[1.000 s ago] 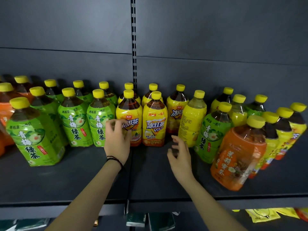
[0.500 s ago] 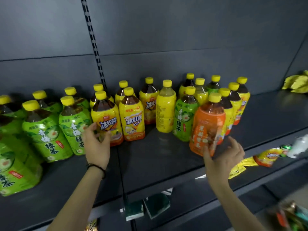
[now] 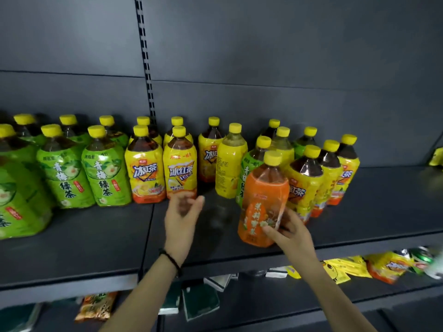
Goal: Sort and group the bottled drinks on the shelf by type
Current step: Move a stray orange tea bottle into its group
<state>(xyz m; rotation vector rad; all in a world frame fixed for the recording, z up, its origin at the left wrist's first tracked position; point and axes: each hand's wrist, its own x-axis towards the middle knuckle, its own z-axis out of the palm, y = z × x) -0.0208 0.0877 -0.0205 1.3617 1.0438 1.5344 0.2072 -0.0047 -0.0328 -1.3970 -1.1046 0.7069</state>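
Note:
An orange-labelled tea bottle (image 3: 261, 200) stands near the front of the dark shelf (image 3: 96, 240), and my right hand (image 3: 287, 232) grips its lower part from the right. My left hand (image 3: 183, 212) hovers blurred in front of a yellow iced-tea bottle (image 3: 180, 168), fingers loosely curled and holding nothing. Green-labelled tea bottles (image 3: 62, 173) fill the left side. Yellow iced-tea bottles (image 3: 145, 171) stand in the middle. Behind the orange bottle is a mixed cluster: a green bottle (image 3: 247, 173) and yellow bottles (image 3: 304, 180).
A plain yellow bottle (image 3: 230, 164) stands between the two groups. The shelf's right part (image 3: 395, 200) holds only a yellow pack (image 3: 437, 158) at the edge. Snack packets (image 3: 386, 265) and dark boxes (image 3: 200, 300) lie on the lower shelf.
My right hand has closed round the orange bottle it was reaching for. My left hand has left the yellow bottle at the left and moved right. The view swung back leftward.

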